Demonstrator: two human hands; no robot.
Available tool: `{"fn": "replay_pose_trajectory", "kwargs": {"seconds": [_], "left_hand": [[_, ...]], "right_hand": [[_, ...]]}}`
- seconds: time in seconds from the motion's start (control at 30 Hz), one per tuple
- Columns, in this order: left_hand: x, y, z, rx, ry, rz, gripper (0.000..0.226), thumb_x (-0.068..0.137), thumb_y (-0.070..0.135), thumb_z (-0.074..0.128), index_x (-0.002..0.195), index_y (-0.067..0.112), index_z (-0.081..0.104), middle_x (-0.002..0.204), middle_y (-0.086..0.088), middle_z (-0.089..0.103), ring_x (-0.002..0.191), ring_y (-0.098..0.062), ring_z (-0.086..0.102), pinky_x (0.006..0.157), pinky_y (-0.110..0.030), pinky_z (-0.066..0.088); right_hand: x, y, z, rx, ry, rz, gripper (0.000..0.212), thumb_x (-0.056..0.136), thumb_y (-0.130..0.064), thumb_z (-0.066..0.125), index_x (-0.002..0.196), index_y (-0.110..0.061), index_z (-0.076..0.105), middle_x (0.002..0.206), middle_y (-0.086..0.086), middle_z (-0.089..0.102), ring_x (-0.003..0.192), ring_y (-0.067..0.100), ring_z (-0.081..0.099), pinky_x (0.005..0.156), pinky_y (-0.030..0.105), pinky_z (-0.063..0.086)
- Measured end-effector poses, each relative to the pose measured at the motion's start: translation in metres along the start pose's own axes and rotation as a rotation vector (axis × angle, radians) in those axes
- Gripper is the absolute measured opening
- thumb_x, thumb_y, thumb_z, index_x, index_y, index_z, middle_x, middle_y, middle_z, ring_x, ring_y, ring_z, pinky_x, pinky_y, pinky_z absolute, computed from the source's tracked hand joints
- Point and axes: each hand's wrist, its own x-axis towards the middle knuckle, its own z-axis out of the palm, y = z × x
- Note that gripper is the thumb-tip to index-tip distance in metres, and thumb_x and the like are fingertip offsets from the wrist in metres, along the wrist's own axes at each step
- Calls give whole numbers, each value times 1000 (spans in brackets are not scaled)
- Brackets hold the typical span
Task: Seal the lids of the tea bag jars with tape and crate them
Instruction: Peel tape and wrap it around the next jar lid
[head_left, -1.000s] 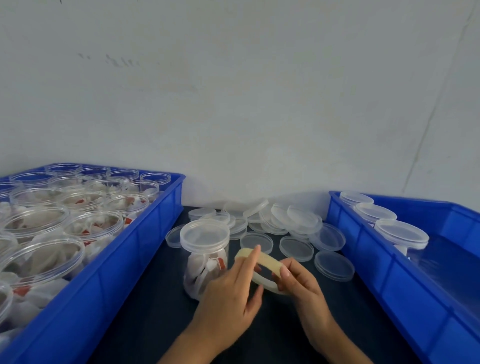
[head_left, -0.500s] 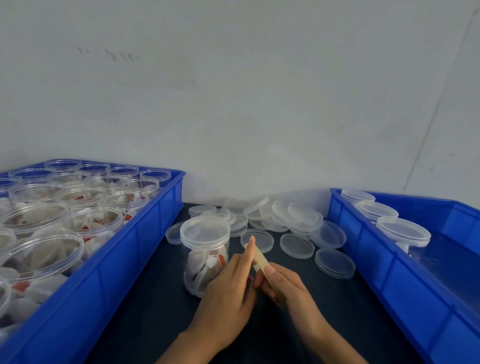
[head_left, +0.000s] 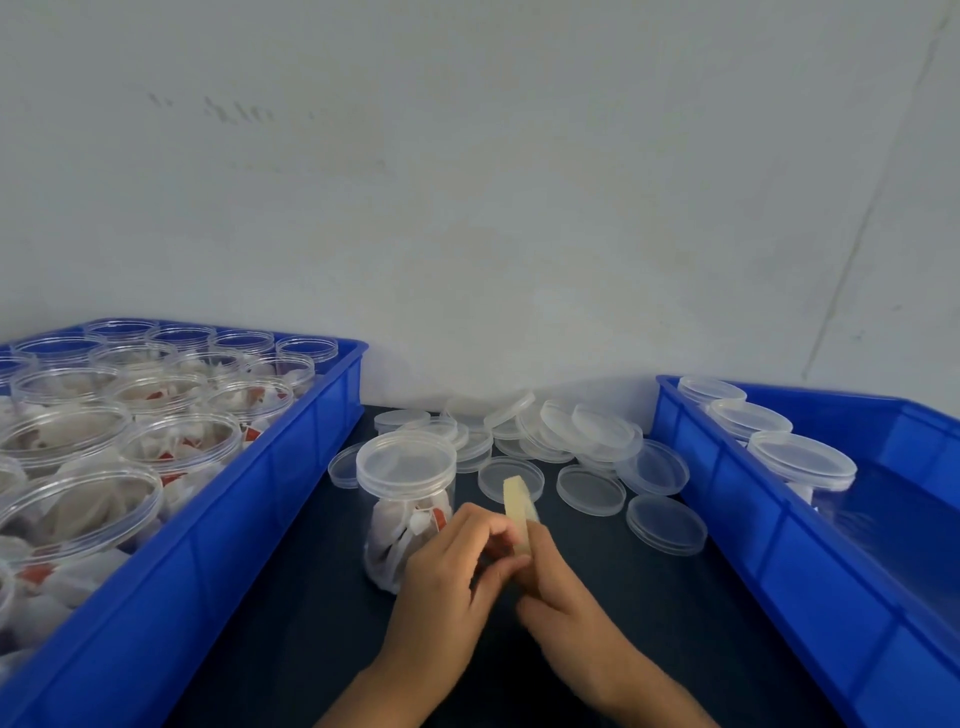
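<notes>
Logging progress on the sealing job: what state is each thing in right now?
Jar on table: lidded, upright, no tape seen.
Tape roll: on edge, held by both hands.
Left crate jars: open, filled.
Right crate jars: lidded.
Loose lids: scattered on the table.

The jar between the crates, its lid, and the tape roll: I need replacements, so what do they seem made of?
The jar looks like clear glossy plastic: the tea bags show through its wall. Its lid looks like frosted, translucent plastic, cloudier than the wall. The tape roll, held by both hands, is cream and matte, probably paper masking tape, though that is uncertain.
</notes>
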Motion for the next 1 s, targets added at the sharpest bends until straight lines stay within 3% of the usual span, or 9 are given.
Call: {"fn": "replay_pose_trajectory", "kwargs": {"seconds": [0.1, 0.17, 0.33, 0.43, 0.7, 0.8, 0.9, 1.0], "left_hand": [[1, -2, -1, 31, 9, 1, 14, 77, 3, 78, 80, 10, 65, 79, 9, 62, 73, -4, 60, 63, -28, 52], [2, -4, -1, 32, 11, -8, 14, 78, 1, 76, 76, 9, 65, 76, 7, 61, 70, -6, 59, 61, -30, 52], [-2, -5, 0, 34, 33, -29, 16, 77, 1, 78, 78, 11, 65, 76, 10, 62, 72, -4, 59, 63, -26, 52], [-2, -4, 0, 9, 41, -12, 16, 76, -1, 77, 80, 10, 67, 78, 9, 64, 75, -3, 61, 64, -25, 52], [-1, -4, 1, 80, 32, -10, 17, 77, -2, 70, 74, 14, 63, 78, 10, 59, 73, -4, 56, 61, -25, 48], [-2, -8, 1, 147, -20, -29, 17, 80, 1, 67, 77, 16, 60, 81, 11, 56, 74, -5, 52, 62, -25, 47], [-2, -10, 1, 179, -34, -42, 24, 79, -5, 69, 79, 15, 56, 82, 11, 54, 75, -4, 50, 65, -24, 45], [0, -11, -1, 182, -23, -40, 29, 78, -9, 69, 80, 14, 54, 81, 9, 53, 76, -6, 49, 68, -24, 45]], "right_hand": [[2, 3, 1, -212, 16, 11, 47, 81, 16, 39, 110, -20, 39, 102, 1, 45, 83, -4, 44, 75, 17, 41], [3, 4, 2, -272, 11, 14, 45, 81, 13, 40, 113, -19, 39, 95, -2, 42, 78, -3, 40, 72, 13, 37], [3, 3, 4, -312, 13, 17, 45, 80, 12, 39, 108, -25, 38, 91, -7, 41, 80, -5, 43, 72, 14, 37], [3, 3, 3, -356, 0, 21, 48, 80, 11, 39, 114, -24, 38, 92, -9, 41, 82, -5, 44, 74, 13, 37], [6, 7, 6, -455, -1, 47, 46, 80, 10, 39, 118, -14, 41, 108, 10, 49, 101, 19, 50, 91, 40, 44], [3, 5, 4, -440, 2, 44, 43, 86, 8, 42, 119, -20, 41, 111, 5, 50, 103, 12, 50, 92, 28, 44], [1, 1, 2, -369, 33, 10, 40, 96, -3, 48, 118, -35, 40, 108, -9, 55, 101, -2, 52, 82, 10, 41], [3, 1, 1, -382, 71, 61, 38, 98, -16, 53, 127, -36, 40, 100, -15, 57, 86, -8, 55, 73, 9, 40]]}}
